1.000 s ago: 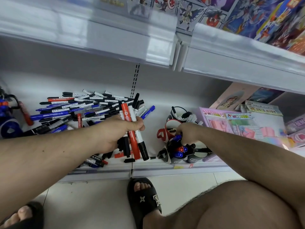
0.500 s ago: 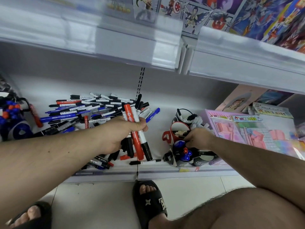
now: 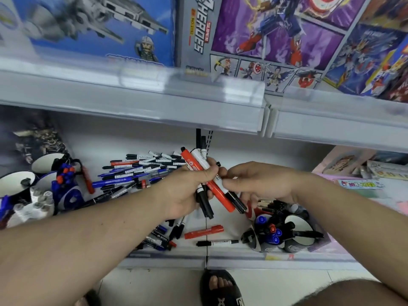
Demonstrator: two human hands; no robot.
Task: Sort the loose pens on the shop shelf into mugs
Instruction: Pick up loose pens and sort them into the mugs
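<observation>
My left hand [image 3: 187,191] grips a bundle of markers [image 3: 223,198], red, white and black ones, above the low shelf. My right hand [image 3: 260,182] has come up beside it and its fingertips pinch one white pen in that bundle. A heap of loose pens [image 3: 141,171] in blue, black and red lies behind my left hand. A loose red marker [image 3: 204,231] and a thin black pen [image 3: 217,242] lie near the shelf's front edge. Dark mugs [image 3: 278,237] holding blue and red pens stand under my right arm. More mugs [image 3: 44,195] stand at the far left.
The upper shelf's edge [image 3: 154,102] hangs over the work area, with toy boxes [image 3: 254,40] on it. Pink stationery packs [image 3: 362,184] fill the right side of the low shelf. My sandalled foot [image 3: 220,288] stands on the tiled floor below.
My right hand left the mugs and rose to the bundle in my left hand, taking hold of a pen there. The camera tilted up, showing the toy boxes above.
</observation>
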